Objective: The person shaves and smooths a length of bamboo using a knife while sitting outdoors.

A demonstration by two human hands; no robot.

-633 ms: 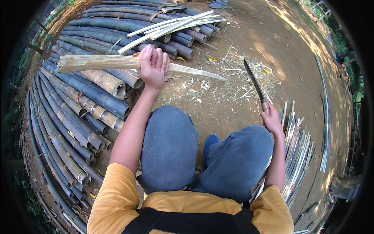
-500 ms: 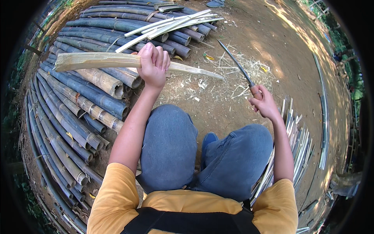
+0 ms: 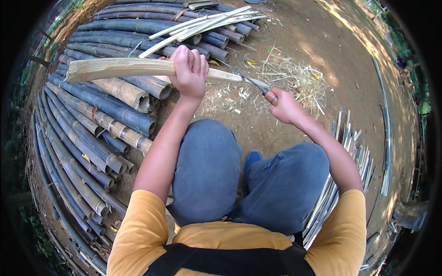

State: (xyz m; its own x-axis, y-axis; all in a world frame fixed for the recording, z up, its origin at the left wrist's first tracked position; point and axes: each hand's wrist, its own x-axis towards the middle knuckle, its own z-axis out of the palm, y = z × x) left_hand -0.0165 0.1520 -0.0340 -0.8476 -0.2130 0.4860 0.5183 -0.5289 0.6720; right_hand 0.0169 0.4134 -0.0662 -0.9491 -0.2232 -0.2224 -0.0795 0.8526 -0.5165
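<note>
My left hand (image 3: 189, 73) is closed round the middle of a long pale bamboo strip (image 3: 120, 68), held roughly level in front of my knees. The strip's wide end points left and its narrow end reaches right, close to my other hand. In my right hand (image 3: 284, 106), the fingers grip the handle of a long thin knife (image 3: 246, 77). The dark blade slants up and left from that hand and crosses the strip's narrow part. Whether the edge bites into the bamboo I cannot tell.
Stacked bamboo poles (image 3: 110, 115) fill the left side. Several split pale strips (image 3: 202, 30) lie on top at the back. Shavings (image 3: 299, 85) litter the dirt ahead. A bundle of thin slats (image 3: 340, 179) lies beside my right knee (image 3: 294, 179), and long poles (image 3: 386, 133) lie farther right.
My right hand has moved left with the knife, bringing the blade from apart to across the strip's narrow end. My left hand and the strip have shifted slightly right.
</note>
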